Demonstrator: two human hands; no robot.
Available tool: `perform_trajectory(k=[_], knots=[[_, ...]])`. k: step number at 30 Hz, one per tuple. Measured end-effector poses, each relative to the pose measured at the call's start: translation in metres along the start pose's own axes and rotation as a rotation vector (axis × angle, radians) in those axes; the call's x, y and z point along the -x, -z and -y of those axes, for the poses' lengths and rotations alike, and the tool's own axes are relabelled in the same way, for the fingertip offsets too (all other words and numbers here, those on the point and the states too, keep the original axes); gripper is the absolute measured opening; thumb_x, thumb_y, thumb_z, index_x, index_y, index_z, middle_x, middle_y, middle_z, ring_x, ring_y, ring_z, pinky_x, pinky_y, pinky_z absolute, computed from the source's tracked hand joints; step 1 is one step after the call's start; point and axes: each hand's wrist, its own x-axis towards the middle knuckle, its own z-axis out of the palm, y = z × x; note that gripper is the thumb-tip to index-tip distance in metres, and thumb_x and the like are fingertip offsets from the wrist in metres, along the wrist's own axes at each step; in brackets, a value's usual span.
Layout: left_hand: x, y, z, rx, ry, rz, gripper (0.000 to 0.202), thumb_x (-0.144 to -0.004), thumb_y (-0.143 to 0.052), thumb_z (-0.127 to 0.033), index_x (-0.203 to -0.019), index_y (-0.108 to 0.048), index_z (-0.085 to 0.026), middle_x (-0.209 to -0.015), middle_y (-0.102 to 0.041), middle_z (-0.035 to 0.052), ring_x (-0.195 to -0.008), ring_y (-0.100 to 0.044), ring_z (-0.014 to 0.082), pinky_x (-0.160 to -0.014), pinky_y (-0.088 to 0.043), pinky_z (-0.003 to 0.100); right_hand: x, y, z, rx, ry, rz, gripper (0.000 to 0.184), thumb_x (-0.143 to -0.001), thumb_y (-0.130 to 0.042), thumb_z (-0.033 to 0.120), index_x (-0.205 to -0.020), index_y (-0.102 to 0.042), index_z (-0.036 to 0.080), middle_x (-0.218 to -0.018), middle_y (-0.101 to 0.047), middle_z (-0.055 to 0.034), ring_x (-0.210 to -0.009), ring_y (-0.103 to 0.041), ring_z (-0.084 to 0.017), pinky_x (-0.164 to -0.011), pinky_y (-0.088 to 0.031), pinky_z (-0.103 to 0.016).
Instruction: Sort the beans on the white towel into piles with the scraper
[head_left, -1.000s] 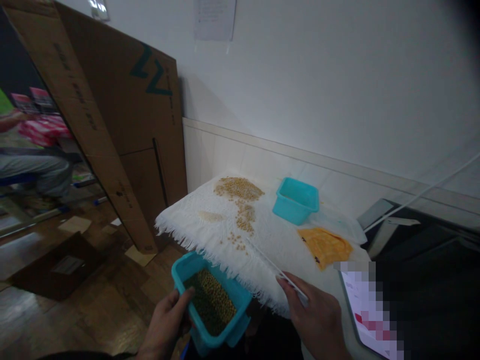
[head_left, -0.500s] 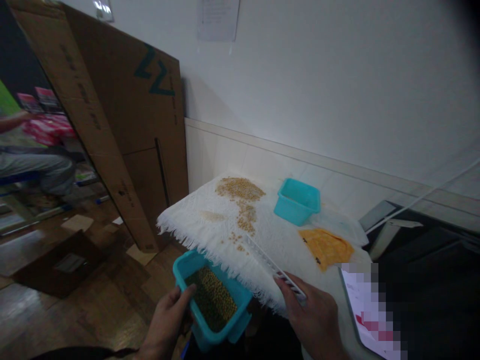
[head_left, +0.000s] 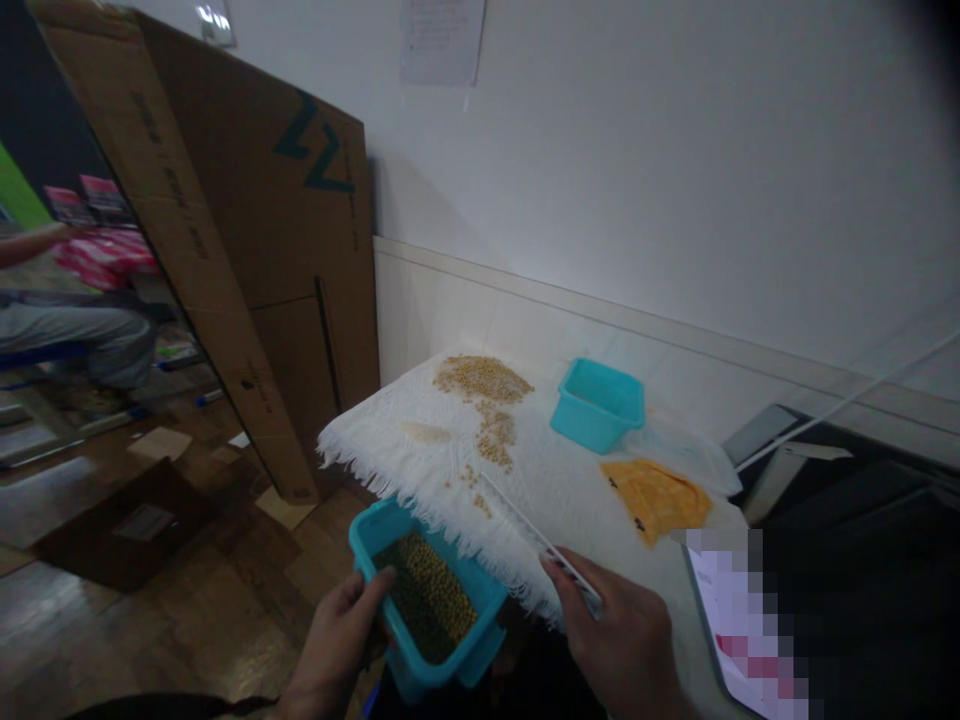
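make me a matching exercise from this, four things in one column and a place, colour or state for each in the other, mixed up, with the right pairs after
1. tub of beans
2. white strip
3. biggest bean heap
4. cloth-like piece

A. piled on the white fringed cloth
B. pinched in the right hand
C. orange in colour
D. gripped at its rim by the left hand

Right pairs: 1-D, 2-B, 3-A, 4-C

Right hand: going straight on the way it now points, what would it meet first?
With the white strip leading the right hand, probably the loose yellow beans just beyond the strip's tip on the white cloth; depth at the tip is unclear, so it might pass over them.
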Motion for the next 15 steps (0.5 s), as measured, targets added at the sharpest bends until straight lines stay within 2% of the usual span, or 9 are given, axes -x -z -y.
perform_trajectory(k=[4, 8, 15], knots=[[-0.002, 0.003, 0.004, 0.005, -0.011, -0.002, 0.045, -0.062, -0.079, -0.059, -0.057, -0.059, -0.019, -0.041, -0.049, -0.0078, -0.036, -0.039, 0.0063, -0.036, -0.031, 0.018, 0.001, 0.008, 0.005, 0.025, -0.01, -0.019, 0.047, -0.103, -0.04, 0.034, -0.079, -0.077, 0.017, -0.074, -0.079, -0.0047, -0.06, -0.075, -0.016, -0.059, -0.059, -0.018], [-0.005, 0.005, 0.009, -0.04, -0.027, -0.015, 0.047, -0.064, -0.077, -0.061, -0.057, -0.058, -0.018, -0.042, -0.049, -0.0072, -0.036, -0.039, 0.0064, -0.037, -0.028, 0.018, -0.001, 0.011, 0.009, -0.014, -0.045, -0.02, 0.047, -0.103, -0.042, 0.037, -0.079, -0.076, 0.016, -0.07, -0.078, -0.004, -0.059, -0.075, -0.015, -0.057, -0.059, -0.017], [-0.001, 0.001, 0.0, -0.031, -0.023, -0.029, 0.045, -0.063, -0.079, -0.058, -0.056, -0.056, -0.019, -0.042, -0.047, -0.0079, -0.037, -0.038, 0.0067, -0.037, -0.029, 0.019, -0.001, 0.009, 0.012, -0.032, -0.012, -0.028, 0.047, -0.103, -0.04, 0.032, -0.079, -0.077, 0.016, -0.071, -0.078, -0.0045, -0.059, -0.075, -0.015, -0.057, -0.059, -0.016]])
